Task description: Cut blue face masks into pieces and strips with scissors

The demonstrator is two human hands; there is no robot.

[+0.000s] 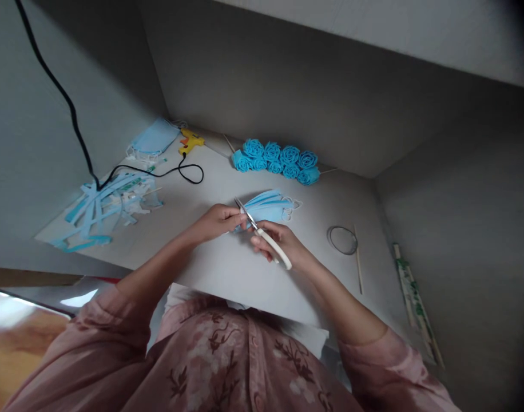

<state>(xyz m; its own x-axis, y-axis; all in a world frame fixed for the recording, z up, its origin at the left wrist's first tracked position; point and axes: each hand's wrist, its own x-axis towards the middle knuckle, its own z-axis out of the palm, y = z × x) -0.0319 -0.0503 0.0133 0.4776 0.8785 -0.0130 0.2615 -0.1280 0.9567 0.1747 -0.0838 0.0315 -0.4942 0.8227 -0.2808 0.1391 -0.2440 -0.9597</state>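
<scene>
Over the middle of the table, my left hand [222, 221] pinches the near-left edge of a light-blue face mask [245, 228]. My right hand [283, 243] grips white-handled scissors [273, 247], whose metal blades reach up beside my left fingertips and across the mask's edge. Just beyond the hands lie more blue face masks [276, 207], with pleats and white ear loops showing. How much of this blue fabric belongs to the held piece is partly hidden by my fingers and the blades.
Blue fabric roses [283, 161] sit at the back. To the left are cut strips [94, 209], a mask stack [154, 137] and a yellow glue gun [191, 140] with its black cord. A wire coil [342, 240], a thin stick [358, 263] and wrapped sticks [416, 300] lie right. Walls enclose the table.
</scene>
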